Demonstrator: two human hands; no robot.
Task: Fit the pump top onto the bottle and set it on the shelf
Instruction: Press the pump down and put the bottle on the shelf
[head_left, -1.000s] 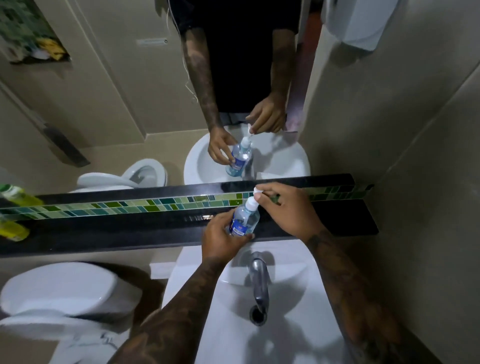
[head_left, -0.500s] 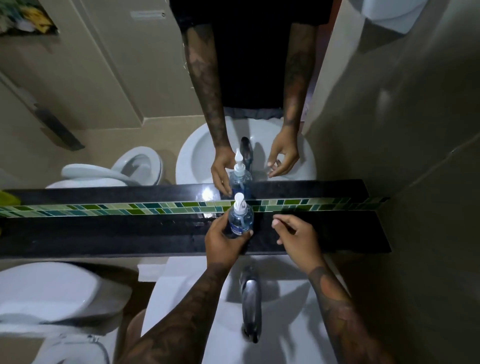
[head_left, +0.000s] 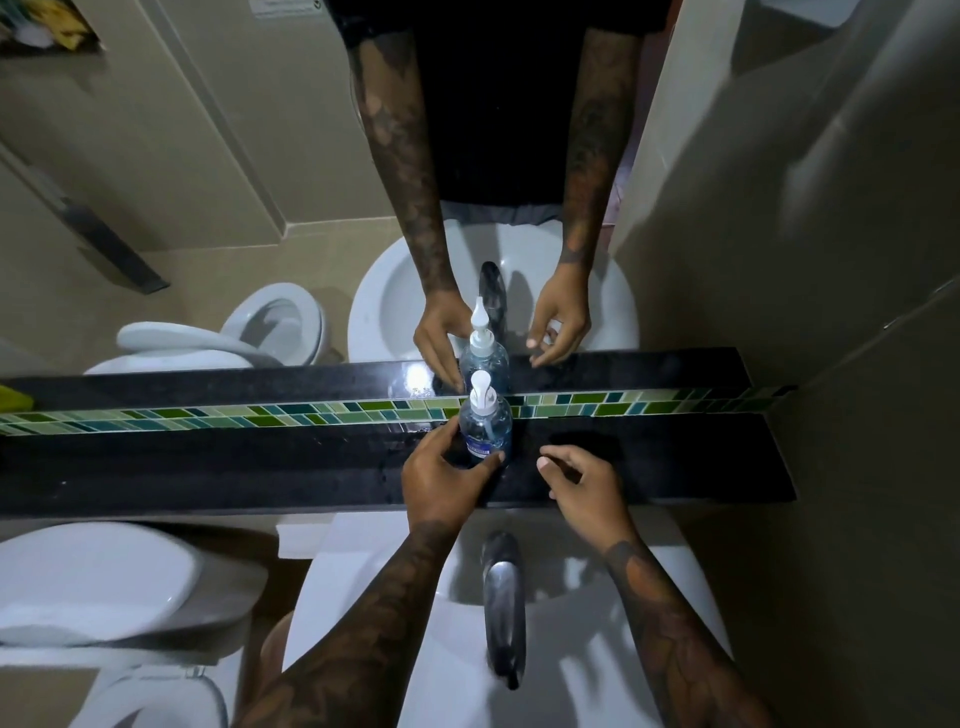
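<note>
A clear bottle (head_left: 485, 428) with a blue label stands upright on the black shelf (head_left: 208, 467), against the green tile strip. Its white pump top (head_left: 482, 391) sits on the neck. My left hand (head_left: 441, 475) curls around the bottle's lower left side, thumb and fingers touching it. My right hand (head_left: 584, 486) hovers over the shelf to the right of the bottle, fingers loosely apart, holding nothing. The mirror above repeats the bottle and both hands.
A white sink (head_left: 571, 623) with a chrome tap (head_left: 501, 597) lies below the shelf. A white toilet (head_left: 93, 582) stands at the lower left. A tiled wall (head_left: 857, 364) closes the right side. A yellow-green object (head_left: 15, 397) shows at the far left in the mirror.
One second ago my right hand was on the pump top over the sink. The bottle has since come down onto the shelf, and my right hand has let go and moved right.
</note>
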